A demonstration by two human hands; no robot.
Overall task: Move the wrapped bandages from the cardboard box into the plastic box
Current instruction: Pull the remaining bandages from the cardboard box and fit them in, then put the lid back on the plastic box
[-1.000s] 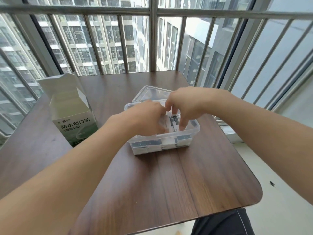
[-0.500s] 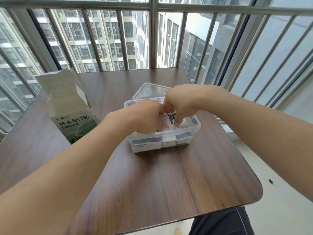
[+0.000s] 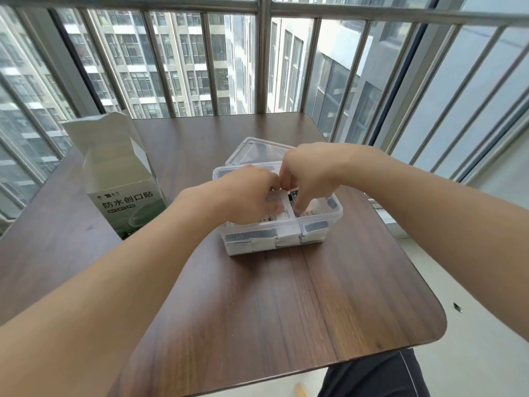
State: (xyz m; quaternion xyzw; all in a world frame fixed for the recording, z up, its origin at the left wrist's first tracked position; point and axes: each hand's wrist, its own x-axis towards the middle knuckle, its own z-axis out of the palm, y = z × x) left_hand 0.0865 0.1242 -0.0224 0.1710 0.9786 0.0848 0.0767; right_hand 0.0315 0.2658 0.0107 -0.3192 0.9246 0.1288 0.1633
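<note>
Both hands over clear plastic box (image 3: 335, 222) at table centre; left hand (image 3: 247, 193) and right hand (image 3: 306, 176) pinch white wrapped bandages (image 3: 282, 209), long axis toward viewer, directly beneath fingers; open cardboard box (image 3: 123, 196) well left, nearer left hand

A dark wooden table (image 3: 286, 305) with rounded corners fills the middle of the frame. On it, at centre, sits a clear plastic box (image 3: 320, 224); its lid (image 3: 252, 150) lies flat just behind, toward the top. At left centre stands an open green and white cardboard box (image 3: 120, 181), well apart from the plastic box
</note>
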